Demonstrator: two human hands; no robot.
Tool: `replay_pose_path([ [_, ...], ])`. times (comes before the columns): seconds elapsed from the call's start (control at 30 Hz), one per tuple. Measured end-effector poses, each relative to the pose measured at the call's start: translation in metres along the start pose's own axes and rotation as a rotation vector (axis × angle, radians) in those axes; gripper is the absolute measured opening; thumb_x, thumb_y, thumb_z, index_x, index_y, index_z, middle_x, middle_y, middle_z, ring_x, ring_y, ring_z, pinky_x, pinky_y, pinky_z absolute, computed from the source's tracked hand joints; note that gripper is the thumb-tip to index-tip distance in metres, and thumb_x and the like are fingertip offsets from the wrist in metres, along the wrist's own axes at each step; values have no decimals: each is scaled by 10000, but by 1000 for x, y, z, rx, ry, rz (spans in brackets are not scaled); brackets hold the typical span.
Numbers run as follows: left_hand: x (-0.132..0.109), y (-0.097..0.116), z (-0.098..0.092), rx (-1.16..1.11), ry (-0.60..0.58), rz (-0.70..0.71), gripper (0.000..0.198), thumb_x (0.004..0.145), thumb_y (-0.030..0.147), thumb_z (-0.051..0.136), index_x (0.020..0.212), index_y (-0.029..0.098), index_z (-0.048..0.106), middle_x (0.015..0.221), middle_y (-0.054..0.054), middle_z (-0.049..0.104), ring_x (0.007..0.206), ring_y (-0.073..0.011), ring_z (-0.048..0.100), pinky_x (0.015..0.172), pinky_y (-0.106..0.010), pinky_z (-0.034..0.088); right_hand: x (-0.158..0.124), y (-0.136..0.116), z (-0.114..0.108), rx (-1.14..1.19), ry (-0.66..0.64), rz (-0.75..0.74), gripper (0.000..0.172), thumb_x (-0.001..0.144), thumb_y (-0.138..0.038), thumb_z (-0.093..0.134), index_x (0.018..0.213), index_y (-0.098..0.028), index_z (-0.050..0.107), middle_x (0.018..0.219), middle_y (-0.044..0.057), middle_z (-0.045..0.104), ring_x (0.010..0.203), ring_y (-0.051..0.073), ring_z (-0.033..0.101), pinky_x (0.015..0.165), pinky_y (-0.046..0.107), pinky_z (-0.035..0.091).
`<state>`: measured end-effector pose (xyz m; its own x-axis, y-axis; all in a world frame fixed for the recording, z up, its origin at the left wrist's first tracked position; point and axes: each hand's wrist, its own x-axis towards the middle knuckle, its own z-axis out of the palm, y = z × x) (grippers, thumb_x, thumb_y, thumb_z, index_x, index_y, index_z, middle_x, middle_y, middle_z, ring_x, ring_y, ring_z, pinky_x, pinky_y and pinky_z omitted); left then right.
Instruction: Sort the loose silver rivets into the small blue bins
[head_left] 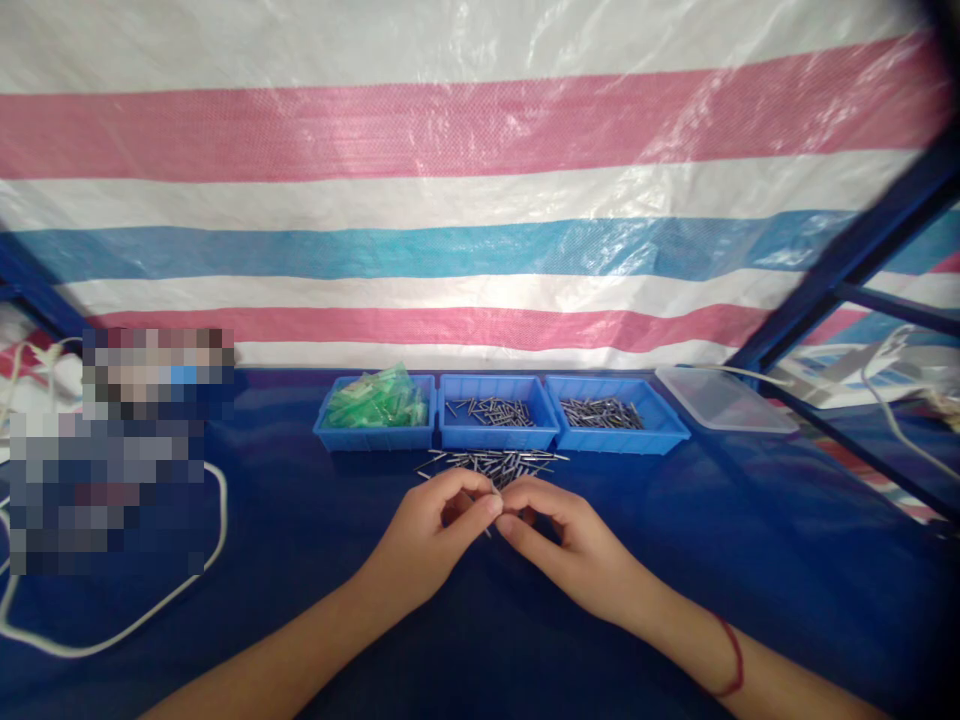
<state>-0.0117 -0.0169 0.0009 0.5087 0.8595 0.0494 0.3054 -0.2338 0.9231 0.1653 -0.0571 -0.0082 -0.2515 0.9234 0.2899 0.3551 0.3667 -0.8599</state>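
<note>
My left hand point(439, 525) and my right hand point(562, 530) meet over the blue table, fingertips pinched together. From under my left thumb pokes the end of a thin metal pin point(488, 533); the rest is hidden by the fingers. My right thumb and forefinger are closed against the left fingertips, and what they hold, if anything, cannot be made out. Just beyond my hands lies a loose pile of thin metal pins point(495, 461). Behind it are a middle blue bin point(495, 437) and a right blue bin point(626, 442), both holding short metal pins.
A left blue bin point(379, 440) holds green clear plastic bags point(379, 400). On the right lies a translucent plastic lid point(724, 400). A white cable point(223, 510) loops across the table's left side, beside a blurred-out area. Striped sheeting point(465, 130) hangs behind.
</note>
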Motion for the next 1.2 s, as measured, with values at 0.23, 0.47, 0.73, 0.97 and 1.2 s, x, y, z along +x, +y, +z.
replay_pose_path([
  [0.23, -1, -3, 1, -22, 10, 25, 184, 871, 352, 542, 899, 180, 603, 702, 19, 566, 647, -119, 528, 601, -215, 425, 1, 0, 0, 49, 10, 2, 149, 897, -260, 534, 812, -189, 633, 831, 33, 649, 790, 150, 599, 748, 284, 486],
  [0.47, 0, -1, -1, 25, 22, 61, 156, 876, 325, 540, 883, 182, 601, 735, 17, 569, 661, -117, 524, 629, -220, 424, 0, 4, 1, 37, 29, -1, 126, 886, -271, 546, 841, -194, 635, 770, 18, 621, 717, 141, 570, 668, 266, 470],
  [0.73, -1, 3, -1, 88, 35, 123, 143, 882, 284, 524, 886, 176, 618, 738, 11, 584, 640, -113, 524, 612, -214, 417, 0, 6, 4, 56, 129, 19, 45, 817, -226, 606, 792, -191, 590, 749, 12, 565, 669, 138, 515, 621, 271, 444],
  [0.97, 1, 3, -4, 106, 43, 171, 122, 880, 245, 526, 912, 180, 625, 775, 6, 620, 645, -109, 545, 614, -206, 418, 0, 11, 2, 76, 206, 0, 24, 819, -211, 610, 819, -201, 589, 792, 19, 558, 678, 134, 512, 621, 274, 433],
  [1.2, 1, -1, -6, 297, -34, 191, 128, 900, 268, 509, 929, 189, 606, 789, 8, 625, 682, -121, 563, 632, -220, 416, 0, 6, -3, 2, 227, -92, 40, 851, -230, 590, 824, -203, 603, 792, 26, 577, 692, 139, 531, 619, 276, 452],
])
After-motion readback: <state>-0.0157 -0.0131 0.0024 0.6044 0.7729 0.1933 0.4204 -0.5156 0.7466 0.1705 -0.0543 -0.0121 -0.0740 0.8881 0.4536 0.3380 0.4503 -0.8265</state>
